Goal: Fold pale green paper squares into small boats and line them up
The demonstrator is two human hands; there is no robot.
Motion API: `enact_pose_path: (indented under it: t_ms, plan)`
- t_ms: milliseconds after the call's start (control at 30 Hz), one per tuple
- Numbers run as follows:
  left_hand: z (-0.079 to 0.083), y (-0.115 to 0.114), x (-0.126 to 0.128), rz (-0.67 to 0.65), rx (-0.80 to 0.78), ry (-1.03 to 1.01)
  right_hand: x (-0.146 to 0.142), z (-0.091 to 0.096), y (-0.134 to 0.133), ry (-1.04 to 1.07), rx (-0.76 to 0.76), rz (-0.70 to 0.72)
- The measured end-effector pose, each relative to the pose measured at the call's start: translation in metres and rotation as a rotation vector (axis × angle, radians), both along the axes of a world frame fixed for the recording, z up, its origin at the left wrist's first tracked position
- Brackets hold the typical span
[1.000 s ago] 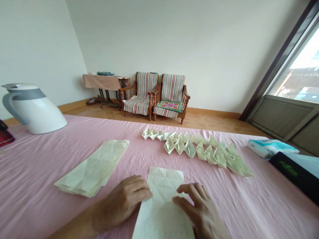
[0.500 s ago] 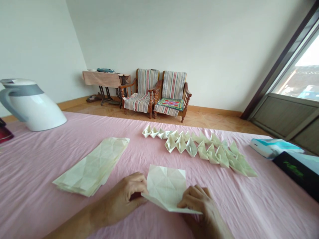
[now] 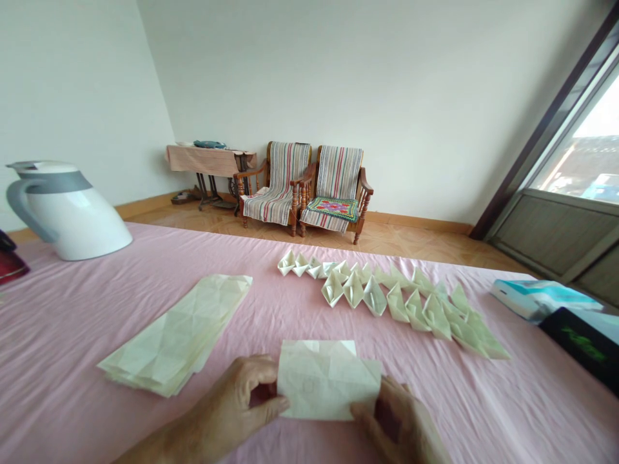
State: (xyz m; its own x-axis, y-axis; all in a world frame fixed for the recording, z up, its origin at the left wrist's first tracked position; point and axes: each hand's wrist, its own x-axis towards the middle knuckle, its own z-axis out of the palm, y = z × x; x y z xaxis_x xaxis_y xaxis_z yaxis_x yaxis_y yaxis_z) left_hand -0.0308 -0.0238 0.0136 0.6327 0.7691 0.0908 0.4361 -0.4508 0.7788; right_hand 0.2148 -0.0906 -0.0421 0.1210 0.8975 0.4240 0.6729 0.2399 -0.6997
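Between my hands is a pale, creased sheet of paper (image 3: 324,386), its near part folded up over the far part. My left hand (image 3: 251,390) pinches its left edge between thumb and fingers. At its right edge, my right hand (image 3: 394,415) grips the paper, thumb in front and fingers behind. Left of my hands lies a stack of creased paper sheets (image 3: 181,335). Beyond them, to the right, stand two rows of folded paper boats (image 3: 374,296), several in each, crowding together at the right end.
The table has a pink cloth (image 3: 193,251). A white and grey jug (image 3: 72,212) stands at the left, beside a dark red object (image 3: 12,261). On the right are a tissue pack (image 3: 541,298) and a black box (image 3: 580,348). Two wooden armchairs (image 3: 333,187) stand past the table.
The near part of the sheet has swung up and over, so its outer face now shows. Both hands have turned with it. The view has tilted up slightly.
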Motion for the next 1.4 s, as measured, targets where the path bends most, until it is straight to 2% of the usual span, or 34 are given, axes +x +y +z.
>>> enact_pose_path:
  t_ms: [133,233,367,633,900,1400]
  plan:
    - [-0.01,0.002,-0.001,0.065,-0.113,-0.062,-0.002,-0.013,0.003,0.159,-0.07,-0.02]
    - [-0.017,0.004,0.0,0.143,-0.11,-0.145,-0.004,-0.019,0.005,0.176,-0.072,-0.024]
    - [-0.02,0.004,0.003,0.166,-0.083,-0.198,-0.006,-0.02,0.007,0.151,-0.055,-0.034]
    - [-0.023,-0.006,0.006,0.22,0.09,0.027,-0.007,-0.019,0.009,-0.004,0.021,-0.066]
    - [-0.019,-0.006,0.009,0.195,0.143,0.039,-0.002,-0.03,0.009,-0.221,0.1,-0.084]
    - [-0.014,-0.006,0.014,0.254,0.14,0.097,-0.002,-0.039,0.015,-0.195,0.098,-0.076]
